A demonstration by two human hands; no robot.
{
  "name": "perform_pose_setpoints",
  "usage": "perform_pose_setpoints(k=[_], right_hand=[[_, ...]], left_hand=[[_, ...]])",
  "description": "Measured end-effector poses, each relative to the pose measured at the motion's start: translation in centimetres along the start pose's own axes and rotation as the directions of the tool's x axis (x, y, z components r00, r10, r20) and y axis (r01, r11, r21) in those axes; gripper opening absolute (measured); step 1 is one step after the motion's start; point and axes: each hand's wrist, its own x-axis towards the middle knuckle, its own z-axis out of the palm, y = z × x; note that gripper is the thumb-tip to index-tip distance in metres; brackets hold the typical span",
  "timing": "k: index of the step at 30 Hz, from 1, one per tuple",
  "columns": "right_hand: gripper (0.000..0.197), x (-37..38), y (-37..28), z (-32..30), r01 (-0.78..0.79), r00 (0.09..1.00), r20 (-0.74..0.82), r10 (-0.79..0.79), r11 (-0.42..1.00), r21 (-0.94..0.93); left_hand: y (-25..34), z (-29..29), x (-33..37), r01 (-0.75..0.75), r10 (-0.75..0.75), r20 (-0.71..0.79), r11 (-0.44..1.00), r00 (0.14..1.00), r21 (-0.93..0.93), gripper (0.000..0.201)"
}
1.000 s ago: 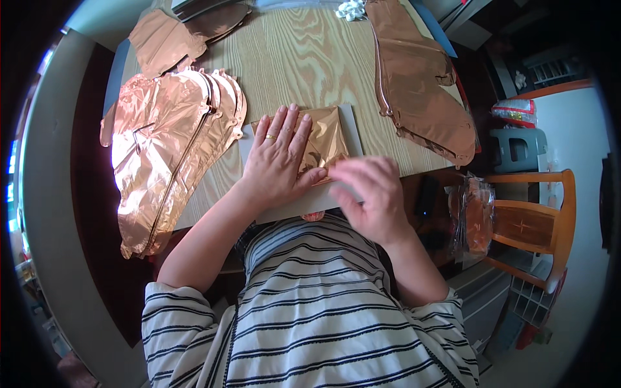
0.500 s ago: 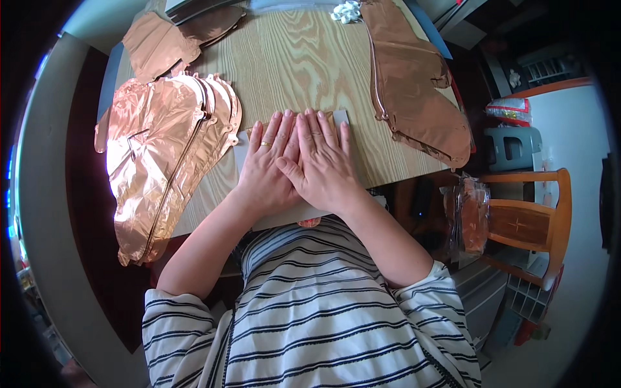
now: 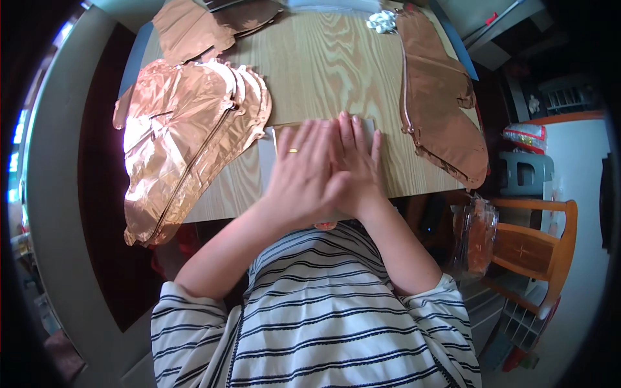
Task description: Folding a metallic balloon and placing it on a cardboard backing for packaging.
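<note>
My left hand (image 3: 301,168) is stretched out with its fingers extended, blurred by motion, and it partly overlaps my right hand. My right hand (image 3: 359,171) lies with its fingers straight, at the near edge of the table. Beneath both hands is a flat light-grey sheet (image 3: 266,154), showing at either side; a thin brownish piece on it is mostly covered by my palms. To the left lies a stack of shiny rose-gold foil pieces (image 3: 174,136), which look like deflated foil balloons, with small tabs along their edges. A similar duller copper foil piece (image 3: 436,97) rests on the right.
The wood-grain table (image 3: 323,71) carries more copper foil (image 3: 191,32) at the far left and a small white heap (image 3: 381,22) at the far right. Right of the table stand a wooden chair (image 3: 527,242) with a clear-wrapped packet (image 3: 480,239) and a grey-blue stool (image 3: 527,173).
My left hand has shifted right over the sheet and now overlaps my right hand more. The whole view has turned slightly, so the table appears farther right.
</note>
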Motion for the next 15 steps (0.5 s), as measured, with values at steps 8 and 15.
perform_pose_setpoints(k=[8,15], right_hand=[[0.086,0.4,-0.8,-0.8,-0.077,0.993,0.089,0.083,0.995,-0.068],[0.081,0.4,-0.7,-0.5,-0.068,0.998,0.014,0.068,0.998,-0.015]], left_hand=[[-0.1,2.6,0.1,0.111,-0.107,-0.036,0.982,0.994,0.155,0.093],[-2.0,2.5,-2.5,0.22,-0.188,-0.142,0.941,0.972,0.258,0.103]])
